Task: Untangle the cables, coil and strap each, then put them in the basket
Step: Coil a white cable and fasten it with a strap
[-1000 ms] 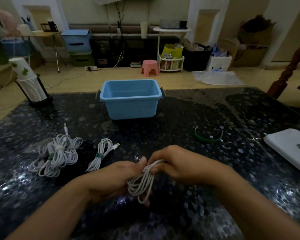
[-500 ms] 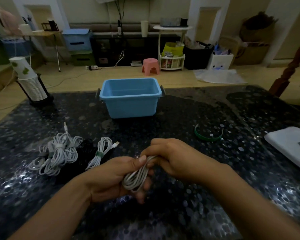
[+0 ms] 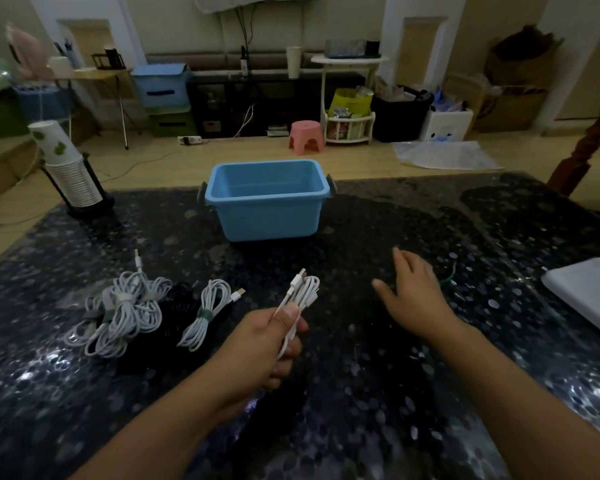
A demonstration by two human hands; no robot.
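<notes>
White cable coil (image 3: 300, 296) in left hand (image 3: 260, 344)

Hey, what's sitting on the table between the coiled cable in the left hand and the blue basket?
Nothing: in the head view, only bare dark tabletop lies between the white cable held in the left hand and the blue basket.

Basket (image 3: 269, 216): plain light blue, with dark grey handle clips at both ends. Table (image 3: 378, 393): black, speckled all over with pale round flecks (glossy, catching white glints). Held cable (image 3: 300, 296): white. Strapped coil (image 3: 205, 315): white, with a dull green band. Cable pile (image 3: 118, 313): white, greyish bands; a black cable (image 3: 179, 306) beside it. Loose strap (image 3: 447, 278): green. Paper cups (image 3: 66, 168): white, top one with green leaf prints. Stool (image 3: 305, 136): pink.
</notes>
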